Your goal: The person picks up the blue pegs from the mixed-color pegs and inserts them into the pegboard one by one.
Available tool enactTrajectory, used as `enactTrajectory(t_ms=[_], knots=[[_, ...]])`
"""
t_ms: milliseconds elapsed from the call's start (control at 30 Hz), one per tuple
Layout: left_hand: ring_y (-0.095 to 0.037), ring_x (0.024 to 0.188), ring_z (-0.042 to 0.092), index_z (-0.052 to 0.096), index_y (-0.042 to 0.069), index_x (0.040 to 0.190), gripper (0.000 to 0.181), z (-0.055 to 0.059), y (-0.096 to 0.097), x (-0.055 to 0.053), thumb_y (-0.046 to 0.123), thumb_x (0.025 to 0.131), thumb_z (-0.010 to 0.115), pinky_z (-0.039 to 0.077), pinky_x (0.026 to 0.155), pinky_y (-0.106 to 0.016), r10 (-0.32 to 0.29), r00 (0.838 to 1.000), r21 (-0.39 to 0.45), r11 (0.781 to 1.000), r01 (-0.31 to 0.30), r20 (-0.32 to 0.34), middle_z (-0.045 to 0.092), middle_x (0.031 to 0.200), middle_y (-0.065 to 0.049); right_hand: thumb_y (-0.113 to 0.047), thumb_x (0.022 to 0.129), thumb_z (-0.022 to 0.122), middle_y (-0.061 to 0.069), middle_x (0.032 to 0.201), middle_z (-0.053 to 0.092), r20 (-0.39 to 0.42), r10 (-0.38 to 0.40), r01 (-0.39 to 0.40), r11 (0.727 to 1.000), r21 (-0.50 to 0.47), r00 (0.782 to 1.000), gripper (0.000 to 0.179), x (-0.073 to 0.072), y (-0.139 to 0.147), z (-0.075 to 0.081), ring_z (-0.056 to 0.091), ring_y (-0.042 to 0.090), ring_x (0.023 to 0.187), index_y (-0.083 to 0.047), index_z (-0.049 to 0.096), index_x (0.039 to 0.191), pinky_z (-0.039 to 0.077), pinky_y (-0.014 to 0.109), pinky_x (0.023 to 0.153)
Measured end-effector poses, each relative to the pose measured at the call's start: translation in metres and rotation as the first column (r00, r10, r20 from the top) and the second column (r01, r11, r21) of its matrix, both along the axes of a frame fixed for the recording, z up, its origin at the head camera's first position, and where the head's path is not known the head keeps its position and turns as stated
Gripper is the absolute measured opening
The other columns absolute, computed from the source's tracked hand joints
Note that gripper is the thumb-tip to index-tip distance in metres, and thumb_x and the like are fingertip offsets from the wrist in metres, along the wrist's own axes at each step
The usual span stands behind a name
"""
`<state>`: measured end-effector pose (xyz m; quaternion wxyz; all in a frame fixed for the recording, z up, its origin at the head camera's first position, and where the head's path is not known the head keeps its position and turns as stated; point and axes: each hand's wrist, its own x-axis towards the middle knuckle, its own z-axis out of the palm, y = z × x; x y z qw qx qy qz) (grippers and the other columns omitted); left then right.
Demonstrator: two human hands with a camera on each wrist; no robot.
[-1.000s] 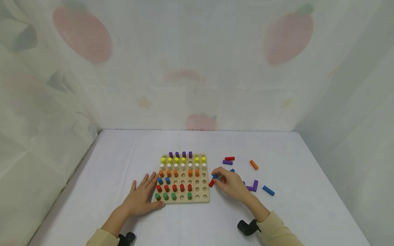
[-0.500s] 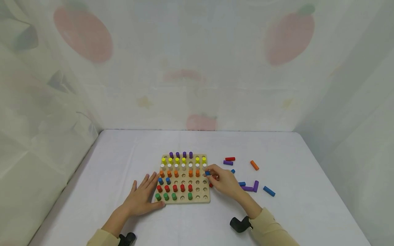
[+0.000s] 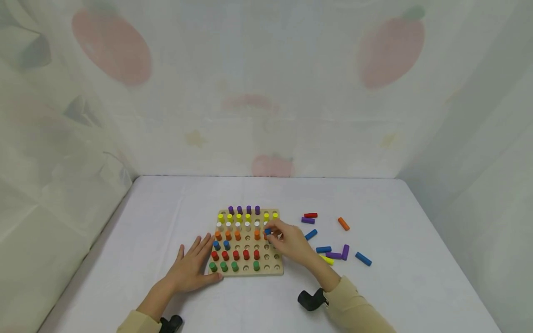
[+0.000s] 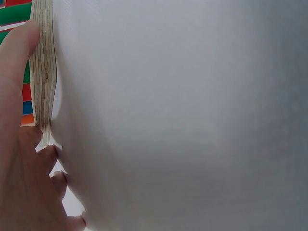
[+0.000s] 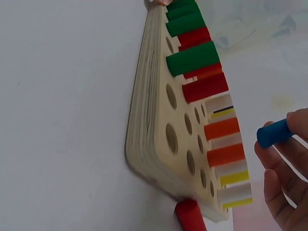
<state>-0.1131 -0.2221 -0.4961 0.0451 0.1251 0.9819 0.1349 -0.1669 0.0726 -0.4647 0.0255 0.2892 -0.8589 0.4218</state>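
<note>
A wooden pegboard (image 3: 262, 273) carries rows of green, red, blue, orange, white, yellow and purple pegs, with bare holes mostly on its right side. My left hand (image 3: 189, 270) lies flat at the board's left edge, fingers spread; in the left wrist view its thumb (image 4: 21, 41) and fingertips touch the plywood side. My right hand (image 3: 293, 243) pinches a blue peg (image 5: 274, 133) between thumb and fingers, above the right part of the board. In the right wrist view that peg is tilted and apart from the standing pegs. A red peg (image 5: 189, 215) lies by the board's corner.
Right of the board, loose pegs lie on the white cloth: a red peg (image 3: 310, 215), purple pegs (image 3: 345, 252), blue pegs (image 3: 363, 258), an orange peg (image 3: 343, 224) and a yellow peg (image 3: 327, 260). White curtains stand behind and at both sides.
My right hand has moved left with the blue peg, from beside the board to over its right part. The yellow peg behind it has come into view. My left hand stays put.
</note>
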Motion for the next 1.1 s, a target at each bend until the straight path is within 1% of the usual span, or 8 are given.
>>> enactTrajectory(t_ms=[167, 300, 467, 700, 900, 1100], knots=[[-0.03, 0.131, 0.015, 0.02, 0.019, 0.14, 0.103, 0.0, 0.0, 0.0, 0.078, 0.06, 0.048, 0.007, 0.096, -0.065, -0.001, 1.0, -0.004, 1.0, 0.001, -0.003, 0.018, 0.145, -0.002, -0.014, 0.082, 0.059, -0.007, 0.092, 0.059, -0.019, 0.015, -0.015, 1.0, -0.003, 1.0, 0.02, 0.0, -0.012, 0.005, 0.054, 0.003, 0.076, -0.015, 0.057, 0.102, 0.048, 0.016, 0.066], [-0.03, 0.131, 0.015, 0.02, 0.018, 0.14, 0.103, 0.002, 0.001, 0.0, 0.077, 0.06, 0.049, 0.007, 0.096, -0.064, 0.004, 1.0, 0.009, 1.0, -0.004, 0.006, 0.018, 0.145, -0.002, -0.015, 0.082, 0.059, -0.006, 0.092, 0.059, -0.022, 0.024, -0.023, 1.0, 0.009, 0.999, 0.018, 0.0, -0.02, 0.007, 0.055, 0.003, 0.079, -0.014, 0.057, 0.1, 0.048, 0.018, 0.067], [-0.031, 0.131, 0.015, 0.02, 0.018, 0.14, 0.103, 0.003, 0.001, 0.0, 0.077, 0.06, 0.049, 0.007, 0.096, -0.064, 0.006, 1.0, 0.008, 1.0, -0.006, 0.014, 0.018, 0.145, -0.002, -0.017, 0.083, 0.059, -0.008, 0.092, 0.06, 0.008, 0.031, -0.031, 0.999, 0.029, 0.999, 0.018, 0.001, -0.029, 0.008, 0.057, 0.002, 0.08, -0.016, 0.057, 0.1, 0.047, 0.016, 0.068], [-0.03, 0.131, 0.016, 0.02, 0.019, 0.14, 0.103, 0.002, 0.0, 0.0, 0.077, 0.06, 0.048, 0.008, 0.095, -0.065, 0.002, 1.0, 0.008, 1.0, -0.002, 0.004, 0.018, 0.145, -0.002, -0.017, 0.083, 0.058, -0.01, 0.093, 0.06, 0.014, 0.045, -0.046, 0.998, 0.051, 0.999, 0.017, -0.001, -0.045, 0.007, 0.056, 0.0, 0.078, -0.017, 0.058, 0.1, 0.046, 0.011, 0.064], [-0.031, 0.131, 0.016, 0.021, 0.018, 0.14, 0.102, 0.004, 0.001, 0.0, 0.076, 0.06, 0.05, 0.008, 0.095, -0.065, -0.004, 1.0, 0.014, 1.0, 0.004, -0.001, 0.019, 0.145, -0.002, -0.016, 0.083, 0.058, -0.012, 0.1, 0.059, 0.035, 0.069, -0.072, 0.993, 0.09, 0.997, 0.021, -0.004, -0.058, 0.003, 0.057, -0.001, 0.082, -0.018, 0.057, 0.104, 0.046, 0.01, 0.067], [-0.031, 0.131, 0.016, 0.021, 0.018, 0.14, 0.102, 0.006, 0.002, 0.001, 0.075, 0.061, 0.051, 0.007, 0.095, -0.065, 0.0, 1.0, 0.016, 1.0, 0.0, 0.018, 0.019, 0.145, -0.003, -0.018, 0.084, 0.057, -0.013, 0.1, 0.058, 0.082, 0.07, -0.079, 0.991, 0.107, 0.994, 0.017, -0.003, -0.065, 0.002, 0.057, -0.001, 0.083, -0.019, 0.057, 0.101, 0.045, 0.01, 0.067]])
